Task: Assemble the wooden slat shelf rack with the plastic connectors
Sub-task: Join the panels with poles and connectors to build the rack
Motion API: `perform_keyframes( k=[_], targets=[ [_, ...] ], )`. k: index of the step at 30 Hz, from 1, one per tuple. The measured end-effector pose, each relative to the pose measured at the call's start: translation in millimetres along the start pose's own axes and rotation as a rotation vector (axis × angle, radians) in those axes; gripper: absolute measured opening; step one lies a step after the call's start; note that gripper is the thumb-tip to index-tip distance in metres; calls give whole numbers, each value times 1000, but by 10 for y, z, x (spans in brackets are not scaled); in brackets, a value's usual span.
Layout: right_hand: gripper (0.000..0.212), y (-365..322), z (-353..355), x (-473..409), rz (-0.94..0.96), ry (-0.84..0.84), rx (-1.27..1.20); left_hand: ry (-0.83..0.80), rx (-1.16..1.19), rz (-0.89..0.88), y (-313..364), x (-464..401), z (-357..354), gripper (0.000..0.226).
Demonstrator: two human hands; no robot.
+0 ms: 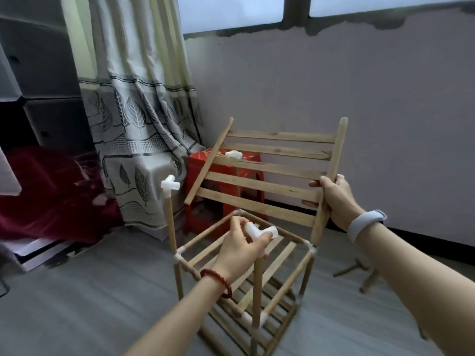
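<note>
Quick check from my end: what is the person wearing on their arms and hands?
Both forearms are bare, with no sleeves or gloves in view. The left hand has a dark red beaded bracelet at its wrist. The right hand has a pale lilac-grey band around its wrist, like a fitness tracker.

- Grey floor (102,304), plank look.
- Rack (257,304) stands on it, centre-front, wood rods w/ white connectors, slats at the bottom level.
- Red stool (226,191) behind rack, by the wall; white connector (233,154) on its top.
- Curtain (144,140) hem reaches floor, left of stool.
- Dark red cloth (51,196) heaped far left.
- White flat pieces (38,253) under the cloth edge, on floor.
- Loose wood rods (359,271) lie right of rack, blurred.
</note>
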State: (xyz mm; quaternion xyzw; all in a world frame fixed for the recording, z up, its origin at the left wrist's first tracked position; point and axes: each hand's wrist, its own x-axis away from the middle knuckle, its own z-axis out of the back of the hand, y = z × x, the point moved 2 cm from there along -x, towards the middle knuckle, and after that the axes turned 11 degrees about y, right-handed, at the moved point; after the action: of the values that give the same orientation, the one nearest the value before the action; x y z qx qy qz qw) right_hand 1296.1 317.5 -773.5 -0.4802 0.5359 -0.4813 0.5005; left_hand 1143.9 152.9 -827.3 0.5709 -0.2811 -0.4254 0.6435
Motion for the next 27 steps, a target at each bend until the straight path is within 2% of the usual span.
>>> perform_keyframes(
  k=[3, 8, 10, 13, 16, 18, 20, 27],
  targets=[
    [20, 40, 121, -58, -28, 6, -46, 67, -9, -42, -29, -14, 13, 42],
    [19, 183, 24, 44, -230, 6, -105, 159, 6, -64, -121, -79, 144, 37],
    [18, 223, -130, 158, -314, -12, -201, 194, -2, -88, -153, -87, 243, 37],
    [10, 214, -378, 332, -449, -67, -403, 203, -8, -112, -161, -50, 332, 22],
    [29, 259, -603, 453, -538, -97, -571, 231, 0, -148, -178, 39, 322, 7],
    [46, 302, -679, 497, -550, -74, -624, 279, 16, -153, -192, 78, 312, 7],
    [52, 326, -692, 512, -546, -54, -645, 285, 65, -125, -186, 101, 302, 8],
    [39, 258, -680, 532, -513, -1, -690, 271, 149, -112, -150, 117, 308, 12]
  ],
)
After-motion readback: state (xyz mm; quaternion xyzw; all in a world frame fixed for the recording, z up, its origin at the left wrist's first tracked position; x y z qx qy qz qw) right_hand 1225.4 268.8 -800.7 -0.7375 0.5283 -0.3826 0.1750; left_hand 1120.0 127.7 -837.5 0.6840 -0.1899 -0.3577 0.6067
